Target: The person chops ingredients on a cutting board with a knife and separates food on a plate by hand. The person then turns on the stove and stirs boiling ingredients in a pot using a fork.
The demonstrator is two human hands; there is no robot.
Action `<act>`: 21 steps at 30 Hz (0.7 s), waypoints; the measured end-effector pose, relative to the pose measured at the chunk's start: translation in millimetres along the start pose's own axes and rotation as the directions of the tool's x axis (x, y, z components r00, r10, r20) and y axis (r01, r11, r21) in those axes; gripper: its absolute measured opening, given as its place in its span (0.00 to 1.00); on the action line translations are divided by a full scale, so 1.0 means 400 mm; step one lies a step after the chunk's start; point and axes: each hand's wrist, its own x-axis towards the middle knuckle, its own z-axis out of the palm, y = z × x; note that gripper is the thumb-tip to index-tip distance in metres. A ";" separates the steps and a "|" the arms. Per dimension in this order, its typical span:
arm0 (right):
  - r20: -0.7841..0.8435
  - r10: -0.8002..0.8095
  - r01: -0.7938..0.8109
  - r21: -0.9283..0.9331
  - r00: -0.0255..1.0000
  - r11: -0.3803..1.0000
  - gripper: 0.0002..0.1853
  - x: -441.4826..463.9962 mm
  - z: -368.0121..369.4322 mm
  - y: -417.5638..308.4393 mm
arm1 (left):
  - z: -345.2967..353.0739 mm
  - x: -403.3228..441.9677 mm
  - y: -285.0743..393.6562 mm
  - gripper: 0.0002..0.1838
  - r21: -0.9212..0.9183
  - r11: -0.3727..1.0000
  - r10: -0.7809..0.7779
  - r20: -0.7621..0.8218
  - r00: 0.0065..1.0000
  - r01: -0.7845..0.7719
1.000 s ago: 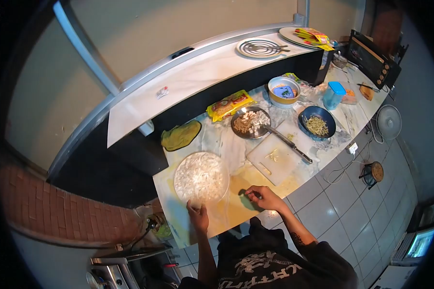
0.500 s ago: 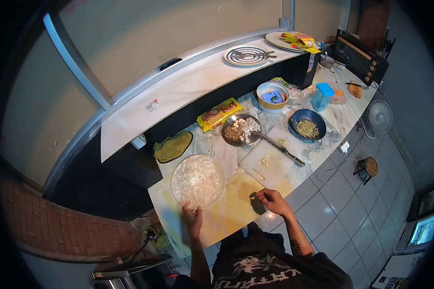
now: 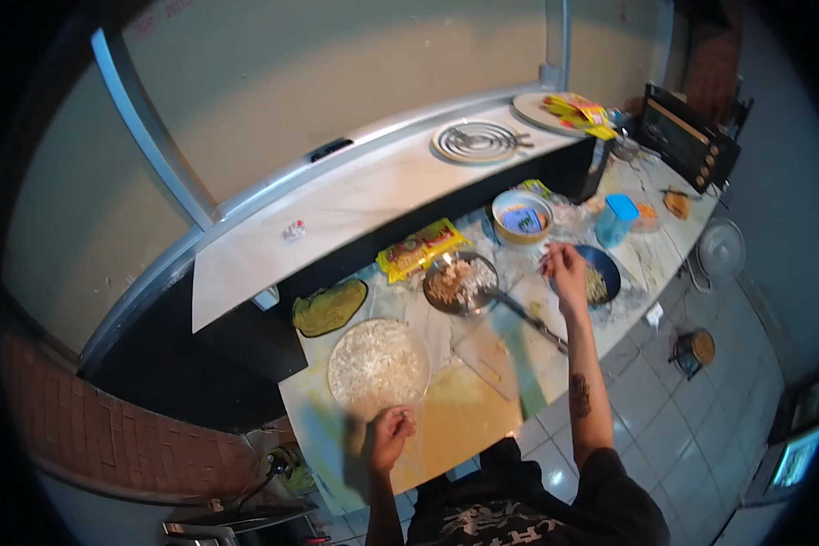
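My left hand (image 3: 392, 435) is just below the rim of a wide round bowl of white pieces (image 3: 379, 364), its fingers curled; whether it holds anything is too small to tell. Stretched forward, my right hand (image 3: 564, 268) has its fingers bunched over the left edge of the dark blue bowl (image 3: 611, 276) of thin pale strips. What those fingertips hold, if anything, cannot be made out. A metal plate of chopped food (image 3: 460, 283) lies left of that hand. The knife (image 3: 530, 318) rests from the plate across the white cutting board (image 3: 485, 357), partly behind my right forearm.
Behind stand a yellow packet (image 3: 420, 248), a white-and-gold bowl (image 3: 521, 217) and a blue-lidded container (image 3: 618, 219). A green item (image 3: 330, 308) lies at the left. On the raised shelf are a striped plate (image 3: 480, 141) and packets (image 3: 577, 113). An oven (image 3: 689, 136) stands back right.
My right hand has moved from the front of the counter forward and right to the dark blue bowl. My left hand has drawn slightly away from the wide bowl's rim. The camera view has shifted.
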 end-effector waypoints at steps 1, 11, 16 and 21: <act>-0.019 0.002 -0.001 0.057 1.000 0.998 0.13 0.088 0.018 -0.018 | 0.022 0.012 0.009 0.13 -0.005 1.000 0.022 -0.023 0.999 -0.022; -0.053 0.101 -0.104 -0.071 0.994 0.992 0.19 0.552 0.145 -0.061 | 0.228 0.134 -0.013 0.13 -0.127 0.991 0.029 -0.143 0.989 -0.048; 0.102 0.089 -0.113 0.261 0.991 0.959 0.13 0.526 0.148 -0.077 | 0.230 0.135 -0.042 0.14 -0.141 0.988 0.033 -0.212 0.977 -0.064; 0.192 0.027 -0.125 0.522 0.981 0.844 0.10 0.440 0.127 -0.129 | 0.185 0.106 -0.019 0.16 -0.079 0.997 -0.032 -0.272 0.962 0.011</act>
